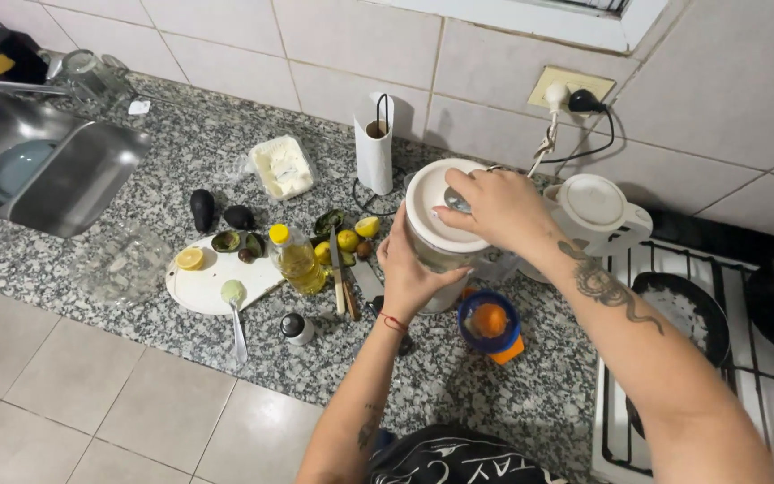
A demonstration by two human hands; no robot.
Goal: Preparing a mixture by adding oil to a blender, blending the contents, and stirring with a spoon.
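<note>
Item one: blender jug point(441, 246), clear body with a white lid point(439, 202), standing on the speckled granite counter point(459, 394) between the cutting board and the stove. I have both hands on it.

Left hand point(409, 269): wrapped around the near side of the jug, fingers curled and closed against the wall, most likely to steady it while the top is worked.

Right hand point(494, 208): laid over the far edge of the lid, fingers closed down on the rim and the small centre cap; I judge it is pressing or turning the lid. How tight the pinch is, I cannot tell.

Item two: white electric kettle point(597, 215), just beside the jug, its cord running to the wall socket point(571, 90).

Item three: blue citrus squeezer point(490, 323) with an orange half in it, near the jug's base.

Item four: round white cutting board point(217, 273) carrying a lemon half point(190, 258) and avocado pieces; a spoon point(236, 314) rests on its edge.

Item five: oil bottle point(297, 260) with a yellow cap, upright; a knife point(337, 273) beside it.

Item six: paper towel roll point(374, 148) against the tiles; steel sink point(47, 170) at the left; stove point(718, 358) at the right.
</note>
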